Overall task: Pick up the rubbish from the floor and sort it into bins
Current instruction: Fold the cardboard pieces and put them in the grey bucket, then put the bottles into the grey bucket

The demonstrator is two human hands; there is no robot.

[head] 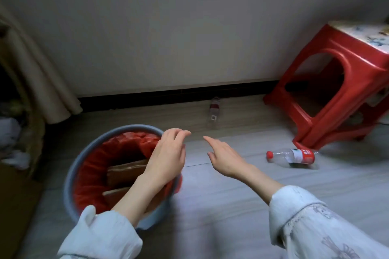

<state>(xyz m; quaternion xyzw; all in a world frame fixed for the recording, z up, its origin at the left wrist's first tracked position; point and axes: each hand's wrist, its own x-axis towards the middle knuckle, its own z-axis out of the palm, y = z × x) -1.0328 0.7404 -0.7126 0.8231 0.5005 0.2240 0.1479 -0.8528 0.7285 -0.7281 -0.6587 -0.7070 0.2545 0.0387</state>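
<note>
A grey bin (70,171) lined with a red bag stands on the floor at the lower left, with brown cardboard pieces (126,171) inside. My left hand (168,153) hovers over the bin's right rim, fingers loosely curled and holding nothing. My right hand (225,156) is stretched out flat just to the right of it, empty, fingers pointing up-left. A clear plastic bottle with a red cap and red label (292,156) lies on its side on the floor to the right. A second clear bottle (214,114) lies near the wall's dark skirting.
A red plastic stool (328,82) stands at the right against the wall. A beige curtain (40,82) hangs at the left, with a cluttered box or basket (12,132) beside it. Pale wood-look floor lies between the bin and the stool.
</note>
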